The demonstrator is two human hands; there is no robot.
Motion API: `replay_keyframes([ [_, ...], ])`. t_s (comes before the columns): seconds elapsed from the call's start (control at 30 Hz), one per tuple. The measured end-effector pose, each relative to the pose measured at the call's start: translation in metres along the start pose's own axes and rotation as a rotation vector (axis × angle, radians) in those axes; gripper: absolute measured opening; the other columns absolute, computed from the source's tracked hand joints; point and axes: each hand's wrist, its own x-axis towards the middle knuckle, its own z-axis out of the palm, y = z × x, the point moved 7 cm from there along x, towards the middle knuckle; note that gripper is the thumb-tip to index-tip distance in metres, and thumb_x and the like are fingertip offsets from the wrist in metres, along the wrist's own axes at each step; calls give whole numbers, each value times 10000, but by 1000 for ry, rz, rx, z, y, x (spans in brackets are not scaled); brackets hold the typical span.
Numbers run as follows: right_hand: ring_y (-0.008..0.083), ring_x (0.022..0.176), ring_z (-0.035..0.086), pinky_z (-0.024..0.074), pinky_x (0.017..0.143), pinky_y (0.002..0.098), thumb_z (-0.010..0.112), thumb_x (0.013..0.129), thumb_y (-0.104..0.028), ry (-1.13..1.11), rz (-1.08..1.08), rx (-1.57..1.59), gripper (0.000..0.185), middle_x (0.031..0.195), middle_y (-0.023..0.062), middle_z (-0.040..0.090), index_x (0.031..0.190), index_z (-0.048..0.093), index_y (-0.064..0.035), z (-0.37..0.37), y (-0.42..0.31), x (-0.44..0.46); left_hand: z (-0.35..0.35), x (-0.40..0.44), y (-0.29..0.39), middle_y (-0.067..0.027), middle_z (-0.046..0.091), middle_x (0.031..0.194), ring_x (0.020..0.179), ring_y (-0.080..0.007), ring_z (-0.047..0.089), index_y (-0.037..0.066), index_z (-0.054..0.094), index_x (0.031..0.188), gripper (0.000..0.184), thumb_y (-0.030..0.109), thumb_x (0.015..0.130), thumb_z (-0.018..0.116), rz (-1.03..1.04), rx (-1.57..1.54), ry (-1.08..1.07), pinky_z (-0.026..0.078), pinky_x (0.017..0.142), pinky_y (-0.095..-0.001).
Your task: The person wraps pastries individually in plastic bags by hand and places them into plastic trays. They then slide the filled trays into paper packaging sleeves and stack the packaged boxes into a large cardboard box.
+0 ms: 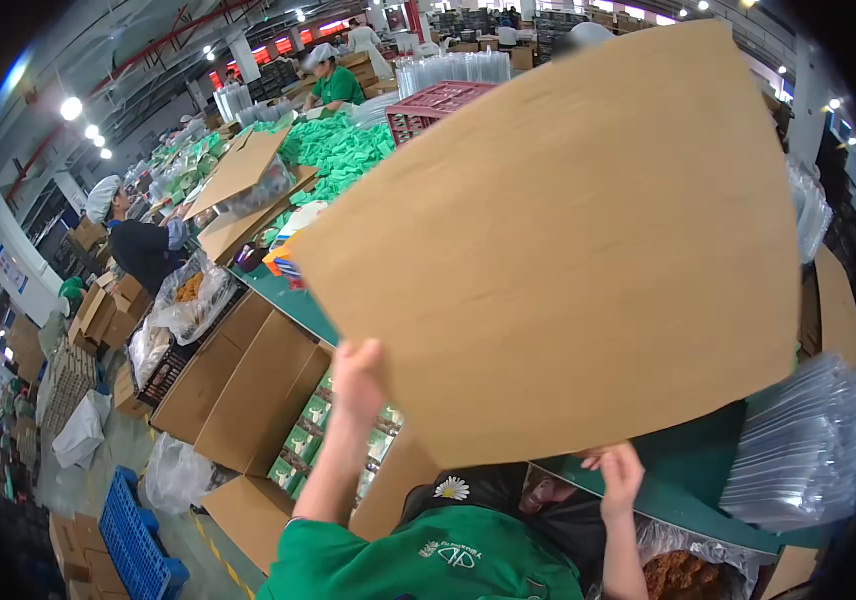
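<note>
A large flat brown cardboard sheet [568,240] is held up in front of me, tilted, and covers much of the table behind it. My left hand [358,378] is closed on its lower left edge. At the bottom edge, my right hand [616,470] has its fingers curled in a pinch on the sheet; the fingertips are partly hidden. Below my left arm stands an open carton [253,395] with its flaps up. Rows of green and white packs [300,440] fill the carton.
Stacked clear plastic trays [798,450] stand on the green table [668,485] at right. Behind are a heap of green packets [338,150] and a maroon crate [428,108]. A blue pallet [138,535] lies on the floor. A co-worker [143,245] stands at left.
</note>
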Motion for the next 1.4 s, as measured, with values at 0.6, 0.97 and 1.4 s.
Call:
replay_keyframes([
  [0.6, 166, 850, 610, 477, 780, 288, 594, 910, -137, -807, 153, -127, 129, 868, 34, 669, 896, 709, -79, 106, 106, -84, -383, -363, 191, -95, 584, 1180, 1093, -230, 533, 19, 562, 1159, 419, 45, 741, 571, 75, 464, 1135, 394, 1024, -360],
  [0.97, 150, 791, 597, 480, 715, 278, 629, 883, -150, -676, 161, -92, 98, 870, 12, 671, 891, 705, -89, 93, 129, -95, -403, -215, 124, -91, 598, 1031, 914, -190, 578, -18, 555, 1104, 340, -90, 772, 579, -4, 582, 902, 479, 812, -304],
  [1.4, 161, 876, 593, 458, 819, 287, 611, 895, -131, -720, 281, -138, 112, 886, 33, 672, 903, 696, -59, 98, 125, -96, -305, -88, 26, -58, 642, 866, 708, -152, 598, 69, 623, 938, 153, 96, 790, 647, -194, 439, 720, 456, 541, -282],
])
